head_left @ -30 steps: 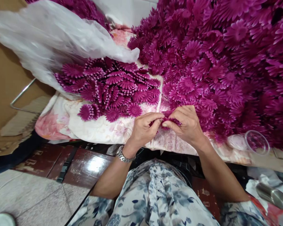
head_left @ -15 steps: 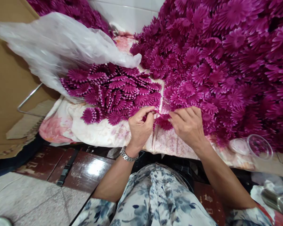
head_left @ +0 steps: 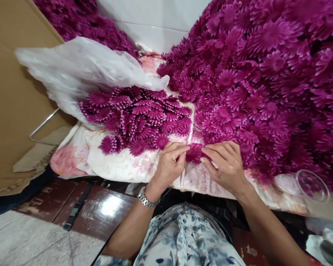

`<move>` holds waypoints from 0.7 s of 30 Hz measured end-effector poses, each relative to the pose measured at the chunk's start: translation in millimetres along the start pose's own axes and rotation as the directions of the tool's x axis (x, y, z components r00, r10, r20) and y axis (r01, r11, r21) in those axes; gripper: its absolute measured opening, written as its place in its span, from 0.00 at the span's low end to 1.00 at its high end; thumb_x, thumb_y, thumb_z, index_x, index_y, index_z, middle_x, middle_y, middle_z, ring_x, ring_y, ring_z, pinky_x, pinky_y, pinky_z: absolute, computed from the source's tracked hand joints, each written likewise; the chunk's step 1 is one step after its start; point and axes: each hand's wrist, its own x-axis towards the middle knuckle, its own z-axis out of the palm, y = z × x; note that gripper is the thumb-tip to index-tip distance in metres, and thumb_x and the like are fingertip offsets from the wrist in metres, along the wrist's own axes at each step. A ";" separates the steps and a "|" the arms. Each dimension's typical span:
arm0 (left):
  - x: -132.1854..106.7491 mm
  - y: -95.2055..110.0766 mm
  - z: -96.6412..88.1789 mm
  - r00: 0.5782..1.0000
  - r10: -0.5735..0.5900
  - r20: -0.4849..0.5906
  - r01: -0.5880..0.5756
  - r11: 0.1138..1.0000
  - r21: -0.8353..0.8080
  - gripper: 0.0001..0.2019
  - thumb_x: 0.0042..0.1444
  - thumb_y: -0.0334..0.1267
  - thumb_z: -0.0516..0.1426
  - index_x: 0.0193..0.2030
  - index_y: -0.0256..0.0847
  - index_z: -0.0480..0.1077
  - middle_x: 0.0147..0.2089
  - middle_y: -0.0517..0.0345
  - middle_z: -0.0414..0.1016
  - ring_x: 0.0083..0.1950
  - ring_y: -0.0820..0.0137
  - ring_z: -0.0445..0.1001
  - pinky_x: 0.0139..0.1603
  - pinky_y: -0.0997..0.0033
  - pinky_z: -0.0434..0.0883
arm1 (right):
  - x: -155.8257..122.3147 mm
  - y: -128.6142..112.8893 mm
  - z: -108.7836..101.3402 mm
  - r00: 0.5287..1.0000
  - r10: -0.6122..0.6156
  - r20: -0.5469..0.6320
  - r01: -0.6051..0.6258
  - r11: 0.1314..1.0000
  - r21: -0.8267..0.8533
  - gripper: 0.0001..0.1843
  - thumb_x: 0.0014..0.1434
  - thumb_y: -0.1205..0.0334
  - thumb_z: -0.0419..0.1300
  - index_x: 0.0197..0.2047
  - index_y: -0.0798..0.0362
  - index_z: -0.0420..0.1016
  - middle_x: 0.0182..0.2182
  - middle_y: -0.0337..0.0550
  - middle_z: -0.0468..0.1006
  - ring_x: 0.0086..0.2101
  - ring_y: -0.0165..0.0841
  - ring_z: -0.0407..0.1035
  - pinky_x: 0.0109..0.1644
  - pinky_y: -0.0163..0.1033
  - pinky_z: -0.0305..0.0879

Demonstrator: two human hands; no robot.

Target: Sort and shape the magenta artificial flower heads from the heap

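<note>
Between my two hands, on the floral cloth, is a magenta artificial flower (head_left: 194,153) with thin petals. My left hand (head_left: 170,162), wearing a metal watch, is closed in a pinch at the flower's left edge. What its fingertips hold is too small to make out. On the other side, my right hand (head_left: 224,166) has its fingers stretched toward the flower, the thumb apart from them. Beyond my left hand lies a heap of stacked magenta flower layers (head_left: 141,114). A much larger pile of opened flowers (head_left: 255,85) rises to the right.
A crumpled translucent plastic bag (head_left: 91,66) covers the back of the smaller heap. Cardboard (head_left: 13,92) stands at the left with a metal wire handle. A clear plastic cup (head_left: 312,186) lies on the cloth (head_left: 127,166) at the right. White tiles (head_left: 155,22) form the wall behind.
The strand of magenta seen between my hands is no longer visible. My right hand's fingers have straightened and its thumb has moved apart. The whole view has shifted slightly, with things lower.
</note>
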 end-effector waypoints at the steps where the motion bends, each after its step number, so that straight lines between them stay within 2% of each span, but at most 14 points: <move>1: -1.2 -0.9 -1.5 1.000 0.004 -0.002 -0.004 1.000 0.019 0.13 0.55 0.26 0.52 0.41 0.36 0.76 0.39 0.50 0.76 0.42 0.69 0.73 0.44 0.68 0.71 | 1.5 -1.8 3.7 1.000 -0.008 0.025 0.008 1.000 -0.006 0.11 0.58 0.60 0.58 0.43 0.54 0.74 0.37 0.44 0.79 0.39 0.34 0.68 0.49 0.44 0.56; 4: -4.0 -3.0 -3.1 1.000 -0.006 0.010 0.005 0.998 0.067 0.14 0.56 0.26 0.51 0.44 0.34 0.75 0.40 0.48 0.74 0.43 0.69 0.73 0.43 0.68 0.71 | 3.6 -5.9 15.5 0.991 -0.055 0.119 0.066 0.994 -0.088 0.12 0.60 0.59 0.56 0.45 0.54 0.73 0.39 0.44 0.77 0.40 0.34 0.66 0.50 0.45 0.54; 6: -3.8 -3.0 -1.3 1.000 -0.006 0.027 0.004 0.997 0.073 0.14 0.56 0.26 0.51 0.44 0.33 0.75 0.40 0.47 0.75 0.42 0.68 0.74 0.44 0.68 0.71 | 3.1 -4.8 20.7 0.990 -0.048 0.129 0.069 0.983 -0.168 0.10 0.60 0.63 0.55 0.42 0.54 0.74 0.37 0.44 0.77 0.41 0.34 0.65 0.53 0.45 0.52; 11: 1.9 4.6 7.5 0.998 0.039 0.053 -0.039 0.999 0.014 0.13 0.55 0.27 0.52 0.43 0.35 0.76 0.42 0.48 0.79 0.45 0.66 0.75 0.50 0.66 0.70 | 2.6 5.8 20.8 0.986 0.157 0.053 -0.128 0.924 -0.361 0.08 0.59 0.63 0.56 0.40 0.53 0.75 0.37 0.45 0.76 0.43 0.37 0.62 0.55 0.48 0.48; 12: 2.7 6.7 8.7 0.999 0.014 0.036 -0.013 1.000 -0.024 0.12 0.55 0.28 0.53 0.43 0.36 0.76 0.42 0.49 0.79 0.45 0.66 0.75 0.50 0.67 0.69 | 3.1 7.2 19.9 0.981 0.182 0.061 -0.146 0.916 -0.373 0.08 0.59 0.63 0.56 0.40 0.53 0.75 0.37 0.45 0.76 0.43 0.38 0.62 0.55 0.49 0.47; 14: 2.7 10.0 9.9 0.991 -0.132 -0.021 0.127 0.981 -0.147 0.10 0.55 0.32 0.55 0.41 0.37 0.76 0.40 0.51 0.79 0.42 0.68 0.76 0.46 0.69 0.70 | 4.2 8.0 18.4 0.976 0.200 0.082 -0.158 0.918 -0.364 0.09 0.59 0.61 0.56 0.41 0.53 0.75 0.38 0.46 0.76 0.44 0.38 0.62 0.55 0.49 0.47; 15: 2.0 11.1 9.8 0.971 -0.235 -0.044 0.219 0.949 -0.229 0.10 0.55 0.34 0.56 0.41 0.37 0.76 0.37 0.52 0.79 0.37 0.70 0.76 0.42 0.71 0.71 | 4.7 7.6 17.7 0.976 0.201 0.087 -0.160 0.925 -0.346 0.10 0.59 0.60 0.56 0.41 0.53 0.75 0.39 0.46 0.76 0.44 0.38 0.63 0.55 0.50 0.47; 17: -0.3 12.3 8.9 0.902 -0.427 -0.060 0.371 0.839 -0.398 0.09 0.54 0.38 0.57 0.38 0.39 0.77 0.30 0.58 0.78 0.28 0.74 0.73 0.33 0.75 0.70 | 5.0 5.6 16.2 0.978 0.193 0.085 -0.159 0.940 -0.302 0.11 0.60 0.58 0.56 0.42 0.53 0.75 0.40 0.45 0.76 0.45 0.39 0.63 0.56 0.50 0.46; 19: -2.9 12.7 7.5 0.836 -0.545 -0.055 0.439 0.726 -0.530 0.08 0.53 0.40 0.59 0.35 0.39 0.76 0.24 0.62 0.73 0.23 0.77 0.67 0.26 0.77 0.66 | 4.7 2.6 14.7 0.982 0.168 0.082 -0.142 0.954 -0.263 0.12 0.60 0.57 0.56 0.43 0.52 0.75 0.42 0.45 0.76 0.46 0.39 0.63 0.57 0.50 0.46; 21: -5.4 13.3 6.2 0.789 -0.612 -0.056 0.461 0.650 -0.603 0.08 0.51 0.41 0.60 0.31 0.39 0.76 0.21 0.64 0.69 0.21 0.78 0.64 0.24 0.78 0.63 | 4.2 -1.2 14.4 0.989 0.125 0.084 -0.103 0.968 -0.229 0.13 0.60 0.56 0.55 0.45 0.52 0.74 0.43 0.45 0.76 0.47 0.38 0.63 0.57 0.50 0.46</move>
